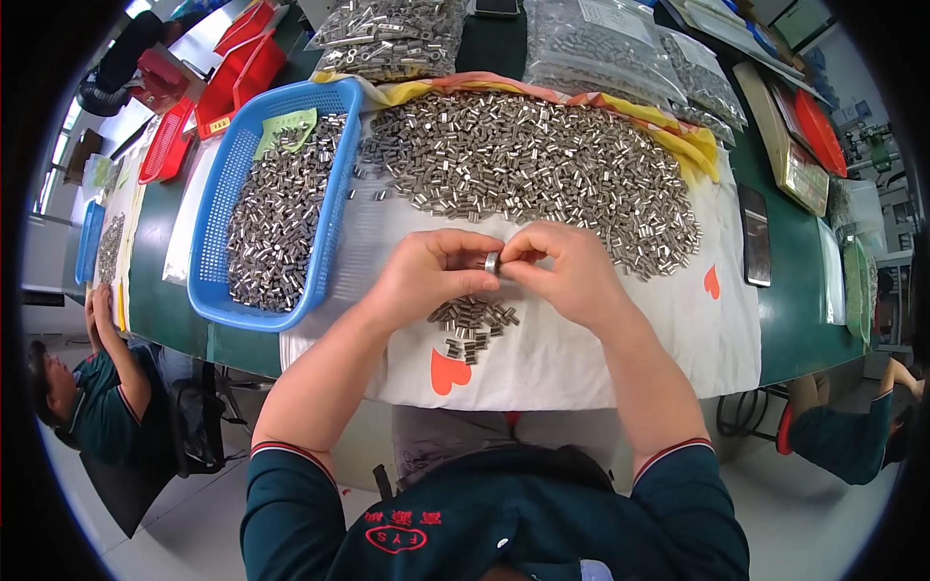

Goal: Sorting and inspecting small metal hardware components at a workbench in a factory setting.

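My left hand (426, 271) and my right hand (565, 269) meet over the white cloth (542, 373). Between their fingertips is a small shiny metal ring (492, 262); thumb and fingers of both hands are closed about it. Just below my left hand lies a little heap of short metal cylinders (472, 324). Beyond both hands spreads a large pile of the same kind of silvery pieces (542, 160). Whether my right fingers also pinch a smaller piece against the ring cannot be seen.
A blue plastic basket (199, 252) of metal pieces stands at the left. Bags of metal parts (387, 39) lie at the back, with red bins (167, 140) farther left. On the green table at right is a phone (755, 237). A co-worker (116, 387) sits left, another person (852, 426) right.
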`<state>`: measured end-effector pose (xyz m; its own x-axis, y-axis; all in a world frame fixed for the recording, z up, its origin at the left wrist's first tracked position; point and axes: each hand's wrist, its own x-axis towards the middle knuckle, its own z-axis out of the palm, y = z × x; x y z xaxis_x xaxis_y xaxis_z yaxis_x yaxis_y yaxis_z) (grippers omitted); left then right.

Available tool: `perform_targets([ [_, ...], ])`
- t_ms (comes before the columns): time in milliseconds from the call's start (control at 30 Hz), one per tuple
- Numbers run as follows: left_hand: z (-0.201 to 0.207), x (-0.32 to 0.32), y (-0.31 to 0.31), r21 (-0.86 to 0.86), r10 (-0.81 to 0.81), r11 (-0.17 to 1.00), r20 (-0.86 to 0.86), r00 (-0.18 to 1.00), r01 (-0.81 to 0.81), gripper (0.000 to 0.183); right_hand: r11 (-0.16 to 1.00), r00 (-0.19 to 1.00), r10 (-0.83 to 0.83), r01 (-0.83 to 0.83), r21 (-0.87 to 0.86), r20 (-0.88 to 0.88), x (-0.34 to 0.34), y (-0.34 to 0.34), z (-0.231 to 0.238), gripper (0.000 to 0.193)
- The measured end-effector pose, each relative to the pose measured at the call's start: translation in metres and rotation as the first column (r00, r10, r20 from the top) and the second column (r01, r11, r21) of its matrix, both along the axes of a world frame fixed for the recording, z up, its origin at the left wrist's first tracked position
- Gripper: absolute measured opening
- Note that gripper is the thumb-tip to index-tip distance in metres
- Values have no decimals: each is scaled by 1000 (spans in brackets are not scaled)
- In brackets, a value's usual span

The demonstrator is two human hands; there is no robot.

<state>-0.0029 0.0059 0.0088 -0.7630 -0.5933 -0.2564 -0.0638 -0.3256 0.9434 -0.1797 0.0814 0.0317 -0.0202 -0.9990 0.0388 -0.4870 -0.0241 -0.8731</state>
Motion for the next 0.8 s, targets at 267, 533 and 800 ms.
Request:
perform_targets([
  [267,1,3,1,-123,-139,981,114,984,152,34,989,924,-149,141,-48,-353,-29,-3,2,8],
  [533,1,3,-1,-47,-188,981,62,980,191,32,984,747,-137,26,-178,-651,-10,-2,-14,6],
  [800,-3,0,-3,-10,26,1000,-60,998,-26,35,999,998,16,-13,-45,66,3,2,0,8],
])
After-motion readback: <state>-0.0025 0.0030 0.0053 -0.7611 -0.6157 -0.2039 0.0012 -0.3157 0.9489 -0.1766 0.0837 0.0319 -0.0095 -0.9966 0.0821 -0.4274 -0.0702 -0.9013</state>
